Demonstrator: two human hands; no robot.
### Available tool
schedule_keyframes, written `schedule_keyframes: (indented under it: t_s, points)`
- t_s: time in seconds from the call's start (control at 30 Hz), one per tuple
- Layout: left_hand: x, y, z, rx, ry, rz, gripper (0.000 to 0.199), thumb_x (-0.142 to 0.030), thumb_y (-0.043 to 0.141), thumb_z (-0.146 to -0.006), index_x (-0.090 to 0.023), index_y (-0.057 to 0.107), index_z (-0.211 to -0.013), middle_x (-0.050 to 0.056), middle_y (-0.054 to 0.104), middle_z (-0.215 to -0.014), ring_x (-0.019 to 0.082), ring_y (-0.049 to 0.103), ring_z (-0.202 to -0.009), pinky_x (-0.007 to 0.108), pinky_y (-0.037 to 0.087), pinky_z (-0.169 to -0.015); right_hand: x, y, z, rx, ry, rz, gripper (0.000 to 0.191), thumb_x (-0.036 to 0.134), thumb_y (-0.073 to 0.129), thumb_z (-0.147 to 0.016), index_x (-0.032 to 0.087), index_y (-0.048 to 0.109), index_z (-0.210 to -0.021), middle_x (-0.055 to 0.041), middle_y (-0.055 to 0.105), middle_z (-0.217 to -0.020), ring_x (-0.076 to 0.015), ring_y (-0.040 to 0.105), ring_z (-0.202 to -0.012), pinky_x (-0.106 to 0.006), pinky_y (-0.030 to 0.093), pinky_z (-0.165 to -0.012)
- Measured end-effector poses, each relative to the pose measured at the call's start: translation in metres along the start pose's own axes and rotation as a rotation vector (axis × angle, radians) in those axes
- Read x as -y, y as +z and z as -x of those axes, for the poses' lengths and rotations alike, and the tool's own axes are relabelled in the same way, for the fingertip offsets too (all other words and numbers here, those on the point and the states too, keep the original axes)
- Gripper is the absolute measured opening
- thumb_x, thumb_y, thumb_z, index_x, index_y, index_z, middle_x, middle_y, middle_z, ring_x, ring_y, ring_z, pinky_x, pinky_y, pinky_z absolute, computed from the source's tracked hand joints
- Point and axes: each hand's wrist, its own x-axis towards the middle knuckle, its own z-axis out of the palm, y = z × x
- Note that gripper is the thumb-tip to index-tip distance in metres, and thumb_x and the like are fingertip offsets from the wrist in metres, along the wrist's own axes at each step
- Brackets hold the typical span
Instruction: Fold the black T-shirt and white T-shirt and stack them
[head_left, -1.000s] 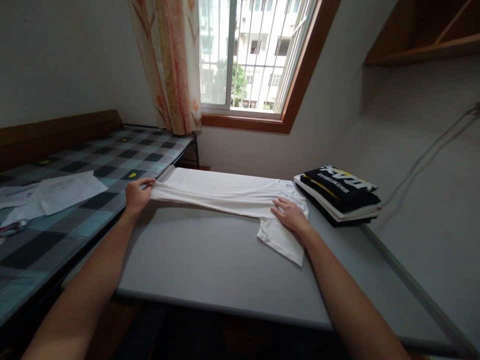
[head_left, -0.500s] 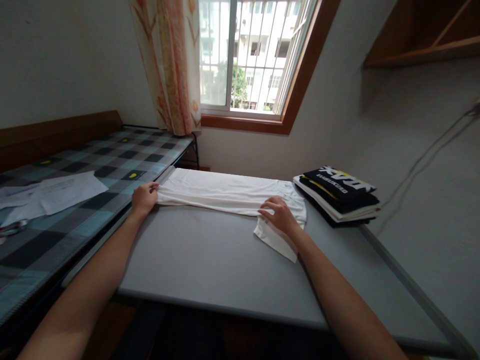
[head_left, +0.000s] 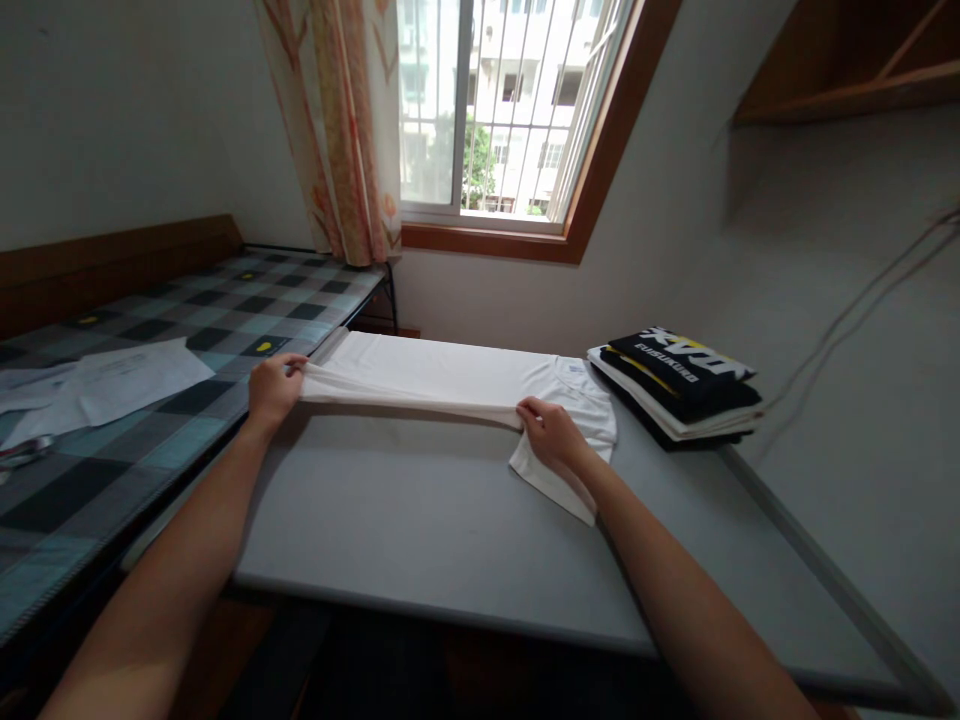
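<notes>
A white T-shirt (head_left: pixel 442 370) lies lengthwise across the grey table (head_left: pixel 405 500), its collar end toward the right. My left hand (head_left: pixel 274 392) pinches the shirt's near corner at the left end. Near the sleeve, my right hand (head_left: pixel 553 430) is closed on the shirt's near edge. Between the two hands that edge is pulled taut and raised slightly off the table. One short sleeve hangs toward me below my right hand, spread flat on the tabletop.
At the table's back right sits a stack of folded shirts (head_left: pixel 679 385), a black printed one on top. To the left is a bed with a checked cover (head_left: pixel 195 400), bearing papers (head_left: pixel 112 385). A barred window (head_left: pixel 517 120) and curtain (head_left: pixel 352 140) are behind.
My right hand has gone from resting open-fingered on the shirt to pinching its near edge. The left hand has moved slightly left, and the edge is straighter and lifted.
</notes>
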Motion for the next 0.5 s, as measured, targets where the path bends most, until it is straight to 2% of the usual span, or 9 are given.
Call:
schedule_keyframes:
  t_s: [0.2, 0.3, 0.43, 0.5]
  points:
    - [-0.001, 0.009, 0.005, 0.060, 0.001, -0.097, 0.038, -0.022, 0.050, -0.081, -0.021, 0.073, -0.110, 0.010, 0.073, -0.111, 0.031, 0.065, -0.105, 0.036, 0.049, -0.087, 0.002, 0.004, 0.000, -0.021, 0.060, 0.121, 0.032, 0.035, 0.042, -0.098, 0.023, 0.071, -0.102, -0.0070, 0.075, -0.093, -0.0216, 0.068, -0.088, -0.027, 0.042, -0.076]
    - [0.000, 0.015, 0.005, 0.160, 0.006, -0.157, 0.041, -0.019, 0.051, -0.077, -0.020, 0.073, -0.111, 0.011, 0.073, -0.110, 0.033, 0.065, -0.104, 0.038, 0.050, -0.084, 0.004, 0.004, 0.000, 0.017, 0.074, 0.160, 0.028, 0.033, 0.047, -0.095, 0.022, 0.073, -0.097, -0.0067, 0.075, -0.087, -0.0210, 0.068, -0.083, -0.027, 0.042, -0.073]
    - [0.007, 0.016, 0.002, 0.234, 0.022, -0.183, 0.043, -0.019, 0.054, -0.073, -0.020, 0.074, -0.111, 0.012, 0.074, -0.110, 0.034, 0.066, -0.104, 0.038, 0.051, -0.082, 0.003, 0.000, 0.000, 0.109, 0.015, 0.081, 0.027, 0.035, 0.054, -0.091, 0.020, 0.075, -0.084, -0.0046, 0.073, -0.077, -0.0182, 0.065, -0.074, -0.025, 0.041, -0.068]
    - [0.010, 0.017, 0.002, 0.250, 0.029, -0.195, 0.042, -0.021, 0.055, -0.073, -0.021, 0.074, -0.111, 0.012, 0.073, -0.110, 0.035, 0.066, -0.104, 0.039, 0.051, -0.082, 0.000, 0.000, -0.001, 0.086, 0.008, 0.057, 0.031, 0.037, 0.051, -0.094, 0.019, 0.076, -0.088, -0.0050, 0.072, -0.080, -0.0174, 0.064, -0.074, -0.025, 0.042, -0.069]
